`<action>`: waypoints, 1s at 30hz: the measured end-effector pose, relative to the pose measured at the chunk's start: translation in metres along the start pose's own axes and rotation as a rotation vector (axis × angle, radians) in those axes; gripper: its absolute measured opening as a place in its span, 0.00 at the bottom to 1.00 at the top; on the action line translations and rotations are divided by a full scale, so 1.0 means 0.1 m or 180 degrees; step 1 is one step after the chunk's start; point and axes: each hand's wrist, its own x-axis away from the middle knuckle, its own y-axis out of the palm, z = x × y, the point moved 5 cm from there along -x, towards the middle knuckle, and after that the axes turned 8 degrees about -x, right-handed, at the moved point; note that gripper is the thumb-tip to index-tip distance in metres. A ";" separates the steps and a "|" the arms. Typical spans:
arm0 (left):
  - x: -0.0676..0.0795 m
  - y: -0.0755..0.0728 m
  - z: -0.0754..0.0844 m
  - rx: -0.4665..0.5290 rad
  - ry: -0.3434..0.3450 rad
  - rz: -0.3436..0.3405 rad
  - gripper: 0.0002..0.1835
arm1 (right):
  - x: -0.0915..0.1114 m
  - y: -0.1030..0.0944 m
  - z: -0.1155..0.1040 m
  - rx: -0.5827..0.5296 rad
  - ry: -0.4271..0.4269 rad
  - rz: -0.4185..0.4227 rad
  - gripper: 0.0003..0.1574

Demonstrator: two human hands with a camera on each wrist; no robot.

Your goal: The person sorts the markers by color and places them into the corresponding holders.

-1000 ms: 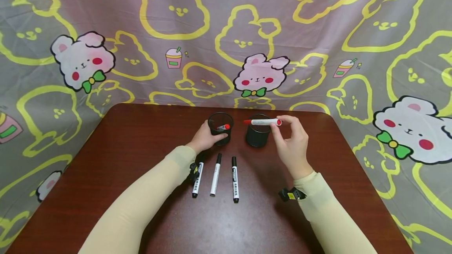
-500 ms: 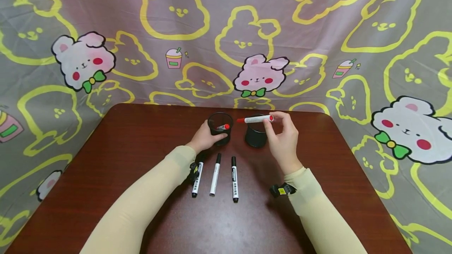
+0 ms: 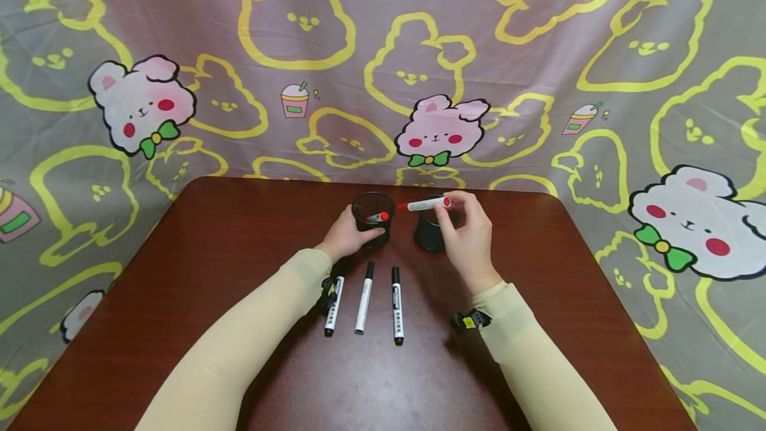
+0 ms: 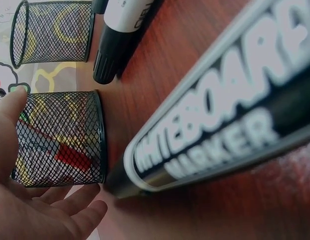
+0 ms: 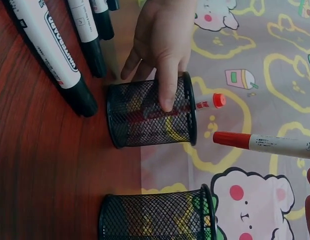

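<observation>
My left hand (image 3: 347,237) grips a black mesh pen cup (image 4: 70,112), its thumb across the near side. Inside that cup a red marker (image 5: 219,100) leans, its end above the rim. My right hand (image 3: 471,238) pinches another red whiteboard marker (image 3: 427,204) by its end, with the red cap pointing left toward the gripped cup's rim. In the right wrist view this cap (image 5: 230,139) is a short gap away from the rim. A second mesh pen cup (image 3: 428,235) stands just right of the first, partly behind the right hand.
Three black-capped whiteboard markers lie side by side before the cups: a left one (image 3: 335,306), a middle one (image 3: 364,304) and a right one (image 3: 398,308). Behind the brown table (image 3: 149,285) hangs a bunny-print cloth (image 3: 341,92).
My right hand has moved left with the red marker, from over the second cup toward the first cup's rim. The left hand and its cup have stayed put.
</observation>
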 end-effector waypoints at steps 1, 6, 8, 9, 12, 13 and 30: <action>0.00 0.00 0.00 -0.0003 -0.0008 -0.0005 0.47 | 0.00 0.01 0.00 0.0018 -0.0014 -0.0008 0.16; 0.01 0.01 0.00 0.0000 -0.0043 -0.0004 0.48 | 0.03 0.04 0.01 0.0030 -0.0055 -0.0072 0.17; 0.01 0.01 0.00 -0.0005 -0.0055 0.0000 0.48 | 0.03 0.05 0.01 0.0035 -0.0045 -0.0103 0.17; 0.00 0.01 -0.01 -0.0003 -0.0052 0.0005 0.48 | 0.04 0.06 0.01 0.0042 -0.0038 -0.0120 0.17; -0.01 0.02 -0.02 -0.0015 -0.0054 0.0020 0.48 | 0.04 0.08 0.02 0.0063 -0.0030 -0.0166 0.18; -0.01 0.02 -0.02 -0.0023 -0.0063 0.0022 0.48 | 0.04 0.09 0.02 0.0066 -0.0029 -0.0180 0.18; 0.02 -0.01 0.01 -0.0006 -0.0049 0.0042 0.48 | 0.03 0.17 0.05 0.0129 -0.0090 -0.0404 0.17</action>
